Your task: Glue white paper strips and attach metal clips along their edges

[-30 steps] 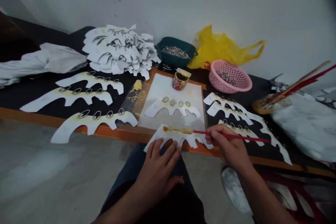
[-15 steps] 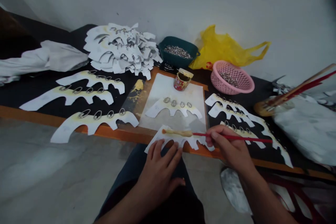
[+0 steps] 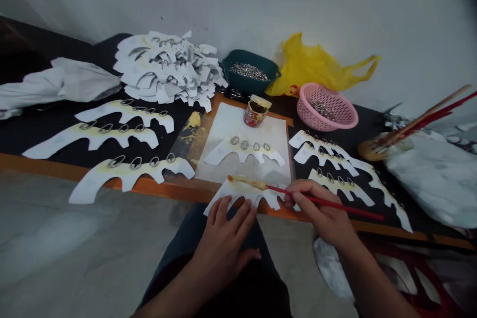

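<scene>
My right hand (image 3: 320, 208) grips the red handle of a glue brush (image 3: 324, 202). Its yellowed bristle end lies along the upper edge of a scalloped white piece (image 3: 219, 198) at the table's front edge. With fingers spread, my left hand (image 3: 227, 233) rests on the lower edge of that same piece. Just beyond lies another scalloped piece (image 3: 248, 151), bearing several metal rings and yellowish smears, on a white sheet (image 3: 223, 124). A small open tub (image 3: 256, 111) stands at the back of the sheet.
More ringed pieces lie left (image 3: 130, 174) and right (image 3: 341, 186). Behind are a large stack of pieces (image 3: 164, 69), a green basin (image 3: 249, 72) and a pink basket (image 3: 328, 107) of metal parts, and a yellow bag (image 3: 316, 67). A jar of brushes (image 3: 376, 146) stands right.
The brush's bristle end has shifted slightly left and up along the piece, and its handle end has tilted down. My left hand stays on the piece. The view has shifted a little.
</scene>
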A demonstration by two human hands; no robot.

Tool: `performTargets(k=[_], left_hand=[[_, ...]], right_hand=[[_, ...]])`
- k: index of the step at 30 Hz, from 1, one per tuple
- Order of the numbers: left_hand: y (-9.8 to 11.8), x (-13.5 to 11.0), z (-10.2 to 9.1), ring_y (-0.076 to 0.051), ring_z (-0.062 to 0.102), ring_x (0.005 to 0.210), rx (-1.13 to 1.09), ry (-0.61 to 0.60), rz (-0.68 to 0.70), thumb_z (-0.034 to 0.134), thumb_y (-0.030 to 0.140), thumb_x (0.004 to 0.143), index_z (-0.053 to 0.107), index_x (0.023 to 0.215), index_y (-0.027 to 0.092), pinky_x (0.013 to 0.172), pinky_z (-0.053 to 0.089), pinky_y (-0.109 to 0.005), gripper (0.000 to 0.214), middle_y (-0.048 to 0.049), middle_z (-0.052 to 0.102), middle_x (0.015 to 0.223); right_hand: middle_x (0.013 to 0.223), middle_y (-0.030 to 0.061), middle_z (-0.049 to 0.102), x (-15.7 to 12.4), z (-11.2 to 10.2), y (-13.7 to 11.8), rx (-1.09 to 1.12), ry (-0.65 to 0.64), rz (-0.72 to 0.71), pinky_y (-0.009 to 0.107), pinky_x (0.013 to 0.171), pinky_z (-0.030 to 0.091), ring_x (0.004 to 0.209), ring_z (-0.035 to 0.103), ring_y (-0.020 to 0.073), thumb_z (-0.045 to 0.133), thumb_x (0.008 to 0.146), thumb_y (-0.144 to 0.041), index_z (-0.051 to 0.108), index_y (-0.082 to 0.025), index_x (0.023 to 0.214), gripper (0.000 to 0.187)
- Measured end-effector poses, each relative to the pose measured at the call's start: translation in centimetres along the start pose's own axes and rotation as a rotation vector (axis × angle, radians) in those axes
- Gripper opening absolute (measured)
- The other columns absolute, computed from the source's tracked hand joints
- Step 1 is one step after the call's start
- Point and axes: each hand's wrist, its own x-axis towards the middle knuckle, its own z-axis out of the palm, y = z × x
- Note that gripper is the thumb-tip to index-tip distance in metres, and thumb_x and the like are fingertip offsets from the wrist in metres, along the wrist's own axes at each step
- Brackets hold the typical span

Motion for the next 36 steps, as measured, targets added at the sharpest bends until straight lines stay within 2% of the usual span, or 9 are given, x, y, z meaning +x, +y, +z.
performTargets(k=[2, 7, 12, 16, 20, 24, 29, 31, 36], left_hand=[[0.0, 0.0, 0.0, -0.037, 0.033, 0.126, -0.007, 0.001, 0.002, 0.059, 0.056, 0.075, 0.038, 0.137, 0.023, 0.1, 0.032, -0.057, 0.073, -0.0088, 0.046, 0.138], [0.1, 0.0, 0.1, -0.037, 0.035, 0.125, -0.003, 0.014, 0.0, 0.061, 0.056, 0.074, 0.039, 0.136, 0.024, 0.1, 0.031, -0.057, 0.073, -0.0082, 0.046, 0.138], [0.0, 0.0, -0.1, -0.038, 0.034, 0.125, -0.001, 0.006, 0.013, 0.06, 0.056, 0.075, 0.038, 0.137, 0.023, 0.099, 0.031, -0.057, 0.074, -0.0068, 0.045, 0.139], [0.1, 0.1, -0.2, -0.039, 0.034, 0.124, 0.005, 0.008, 0.012, 0.06, 0.055, 0.076, 0.04, 0.136, 0.021, 0.098, 0.031, -0.057, 0.072, -0.0062, 0.045, 0.139], [0.1, 0.0, -0.1, -0.039, 0.033, 0.124, 0.016, 0.017, 0.016, 0.059, 0.055, 0.076, 0.039, 0.137, 0.021, 0.099, 0.031, -0.056, 0.073, -0.0056, 0.045, 0.14], [0.0, 0.0, -0.1, -0.038, 0.033, 0.125, 0.021, 0.012, 0.017, 0.059, 0.055, 0.076, 0.038, 0.137, 0.022, 0.1, 0.03, -0.055, 0.072, -0.0055, 0.044, 0.14], [0.1, 0.2, -0.4, -0.037, 0.032, 0.124, 0.036, -0.003, 0.016, 0.063, 0.052, 0.075, 0.039, 0.137, 0.021, 0.099, 0.031, -0.055, 0.073, -0.0042, 0.043, 0.141], [0.2, 0.2, -0.4, -0.037, 0.032, 0.123, 0.045, 0.001, 0.021, 0.064, 0.05, 0.075, 0.039, 0.136, 0.02, 0.099, 0.031, -0.055, 0.073, -0.0039, 0.044, 0.141], [0.1, 0.3, -0.2, -0.038, 0.032, 0.122, 0.064, 0.03, 0.039, 0.064, 0.05, 0.074, 0.042, 0.135, 0.019, 0.097, 0.033, -0.055, 0.072, -0.0047, 0.046, 0.139]], right_hand=[[0.078, 0.0044, 0.064, -0.1, -0.3, 0.1, -0.04, -0.067, -0.025, 0.027, 0.069, 0.049, 0.075, 0.06, 0.017, 0.055, 0.086, -0.029, 0.064, -0.021, 0.087, 0.012], [0.083, 0.0038, 0.063, -0.4, -0.6, 0.9, -0.042, -0.028, -0.045, 0.028, 0.073, 0.047, 0.078, 0.06, 0.0167, 0.054, 0.087, -0.026, 0.062, -0.023, 0.09, 0.01], [0.084, 0.0042, 0.063, -0.7, -0.7, 1.2, -0.029, -0.145, -0.004, 0.027, 0.069, 0.047, 0.079, 0.059, 0.0176, 0.052, 0.088, -0.026, 0.062, -0.022, 0.088, 0.011], [0.082, 0.0039, 0.063, -0.5, -0.9, 1.0, -0.005, -0.082, -0.006, 0.028, 0.071, 0.046, 0.078, 0.059, 0.0176, 0.053, 0.087, -0.026, 0.063, -0.022, 0.09, 0.012], [0.081, 0.0039, 0.063, -0.8, -1.3, 1.1, -0.004, -0.121, 0.018, 0.027, 0.068, 0.046, 0.078, 0.059, 0.0177, 0.053, 0.087, -0.027, 0.064, -0.022, 0.086, 0.012], [0.082, 0.0037, 0.064, -1.6, -2.3, 1.3, -0.068, -0.05, 0.041, 0.027, 0.071, 0.045, 0.079, 0.059, 0.0178, 0.052, 0.087, -0.029, 0.064, -0.022, 0.088, 0.014], [0.082, 0.0038, 0.064, -2.1, -3.0, 0.8, -0.081, -0.062, 0.081, 0.026, 0.066, 0.047, 0.076, 0.06, 0.0171, 0.052, 0.087, -0.03, 0.063, -0.021, 0.086, 0.014], [0.083, 0.0035, 0.064, -2.1, -3.1, 0.5, -0.079, -0.04, 0.068, 0.025, 0.067, 0.048, 0.076, 0.06, 0.0163, 0.052, 0.087, -0.03, 0.062, -0.021, 0.087, 0.013], [0.082, 0.0029, 0.063, -2.2, -3.4, 0.1, -0.142, -0.091, 0.017, 0.024, 0.066, 0.047, 0.075, 0.059, 0.0154, 0.051, 0.087, -0.027, 0.062, -0.022, 0.084, 0.012]])
